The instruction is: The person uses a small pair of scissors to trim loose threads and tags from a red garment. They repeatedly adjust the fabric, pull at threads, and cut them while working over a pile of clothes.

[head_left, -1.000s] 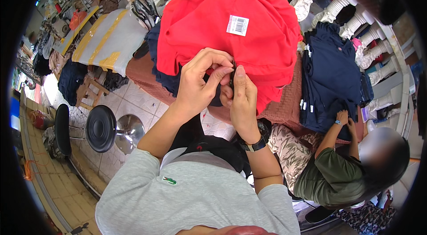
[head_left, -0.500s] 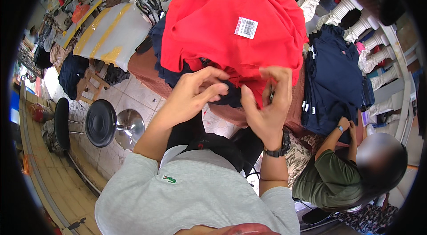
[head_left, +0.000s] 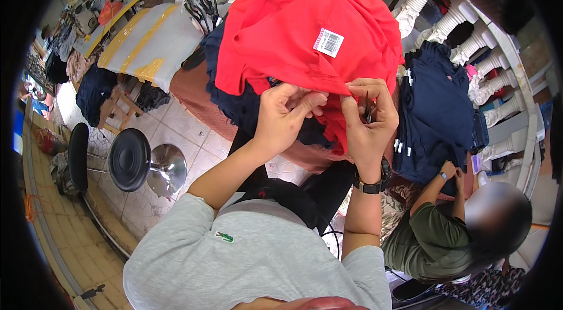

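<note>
A red garment (head_left: 275,28) is heaped on the pile before me, a white barcode label (head_left: 328,43) on its upper side. My left hand (head_left: 284,115) is closed at its near edge, thumb and fingers pinching the red cloth. Opposite it, my right hand (head_left: 370,119) pinches the same edge between thumb and forefinger. A small dark tool, seemingly thread snips (head_left: 368,112), is tucked in the right hand's curled fingers; most of it is hidden. Navy garments (head_left: 231,104) show beneath the red one.
On the right lies a stack of navy garments (head_left: 437,104), where a co-worker in a green shirt (head_left: 437,234) has both hands. White balusters (head_left: 404,17) line the back. A black round stool (head_left: 130,160) and a taped, plastic-covered surface (head_left: 152,43) are at left.
Both hands have come up to the red garment's near edge and closed on it; before, they were held apart with fingers loosely curled. The garment's edge is now drawn between them.
</note>
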`<state>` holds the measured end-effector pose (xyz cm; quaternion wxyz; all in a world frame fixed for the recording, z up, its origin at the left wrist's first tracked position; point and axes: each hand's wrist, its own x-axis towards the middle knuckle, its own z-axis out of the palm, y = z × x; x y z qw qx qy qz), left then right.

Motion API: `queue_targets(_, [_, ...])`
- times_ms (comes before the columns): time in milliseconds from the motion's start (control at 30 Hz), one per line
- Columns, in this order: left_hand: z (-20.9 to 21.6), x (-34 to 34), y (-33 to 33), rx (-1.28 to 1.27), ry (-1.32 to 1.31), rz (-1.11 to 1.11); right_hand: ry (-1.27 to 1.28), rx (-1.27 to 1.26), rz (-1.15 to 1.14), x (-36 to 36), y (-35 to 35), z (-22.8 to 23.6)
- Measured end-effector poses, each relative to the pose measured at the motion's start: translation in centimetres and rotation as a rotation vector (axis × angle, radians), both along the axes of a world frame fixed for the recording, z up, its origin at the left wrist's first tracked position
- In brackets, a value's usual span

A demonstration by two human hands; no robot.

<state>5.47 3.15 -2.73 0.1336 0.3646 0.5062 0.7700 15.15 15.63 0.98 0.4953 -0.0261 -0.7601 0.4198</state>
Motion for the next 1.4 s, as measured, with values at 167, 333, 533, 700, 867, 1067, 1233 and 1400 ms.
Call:
queue_targets(167, [-0.5, 0.0, -1.4, 0.034, 0.067, 0.045, -0.082, -0.055, 0.02, 0.3, 0.2, -0.3])
queue_targets(333, [-1.5, -0.1, -0.6, 0.341, -0.055, 0.05, -0.151, -0.025, -0.013, -0.1, -0.5, -1.4])
queue_targets(533, [-0.8, -0.8, -0.7, 0.224, 0.135, 0.198, -0.067, 0.221, -0.072, -1.1, -1.9, -0.8])
queue_targets(700, [-0.3, -1.3, -1.1, 0.074, 0.332, 0.279, -0.067, 0.227, -0.111, -1.3, -2.5, -1.2])
queue_targets(867, [-1.3, -0.7, -1.0, 0.106, 0.113, 0.148, -0.004, 0.185, -0.122, -2.2, -3.6, -2.9])
queue_targets(1067, [-1.7, -0.4, -0.9, 0.129, 0.103, 0.166, 0.026, 0.218, -0.172, -2.1, -4.1, -4.0])
queue_targets(1233, [-2.2, -1.3, -1.2, 0.089, -0.008, 0.056, -0.094, 0.21, -0.132, -1.8, -3.8, -4.0])
queue_targets(1400, [-2.5, -2.3, -2.4, 0.106, -0.216, -0.146, -0.255, -0.096, 0.153, -0.6, -3.7, -2.4])
